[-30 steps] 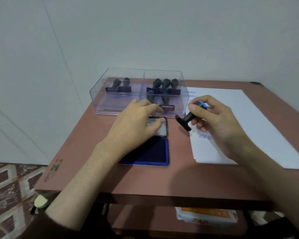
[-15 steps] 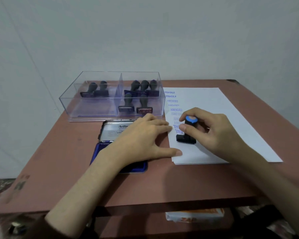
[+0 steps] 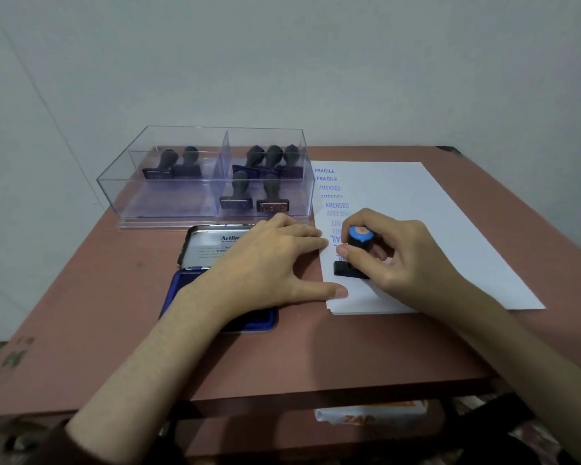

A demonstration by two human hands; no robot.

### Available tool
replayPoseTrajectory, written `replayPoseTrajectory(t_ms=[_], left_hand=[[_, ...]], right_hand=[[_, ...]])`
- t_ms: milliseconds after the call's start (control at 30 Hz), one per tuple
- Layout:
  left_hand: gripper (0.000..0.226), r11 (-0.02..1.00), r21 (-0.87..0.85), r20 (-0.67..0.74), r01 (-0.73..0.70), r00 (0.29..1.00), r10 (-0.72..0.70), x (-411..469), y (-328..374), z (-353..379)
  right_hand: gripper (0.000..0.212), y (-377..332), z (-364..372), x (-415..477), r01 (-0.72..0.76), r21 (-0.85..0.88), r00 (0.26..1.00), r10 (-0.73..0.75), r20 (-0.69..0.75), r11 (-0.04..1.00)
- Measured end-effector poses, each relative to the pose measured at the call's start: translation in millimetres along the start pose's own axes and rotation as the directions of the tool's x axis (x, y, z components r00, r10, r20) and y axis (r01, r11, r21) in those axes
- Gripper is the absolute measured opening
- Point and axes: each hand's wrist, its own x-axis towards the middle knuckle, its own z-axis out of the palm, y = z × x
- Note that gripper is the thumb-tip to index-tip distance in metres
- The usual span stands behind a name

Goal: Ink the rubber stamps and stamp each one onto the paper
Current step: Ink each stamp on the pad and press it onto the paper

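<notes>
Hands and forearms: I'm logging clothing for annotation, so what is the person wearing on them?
Nothing on the left hand or right hand: no gloves, rings or watch visible. Forearms are bare; dark sleeves start near the elbows.

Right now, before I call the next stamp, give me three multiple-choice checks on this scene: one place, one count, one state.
1. Where does the blue-capped stamp in the right hand stand?
A) on the ink pad
B) on the paper
C) in the clear box

2. How many stamps stand in the box's left compartment?
A) two
B) four
C) six

3. The ink pad's lid is:
A) shut
B) missing
C) open

Answers:
1 B, its base sits on the sheet below the blue prints.
2 A, two handles show there.
3 C, the lid lies back and the blue pad is exposed.
</notes>
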Motion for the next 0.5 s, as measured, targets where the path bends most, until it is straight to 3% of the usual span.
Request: replayPoseTrajectory(t_ms=[500], left_hand=[[0.094,1.0,0.004,-0.019,-0.018,1.0,0.018,0.5,-1.4,0.2]], right_hand=[[0.013,2.4,2.4,2.6,0.022,-0.001,1.0,-0.022,-0.004,1.0]])
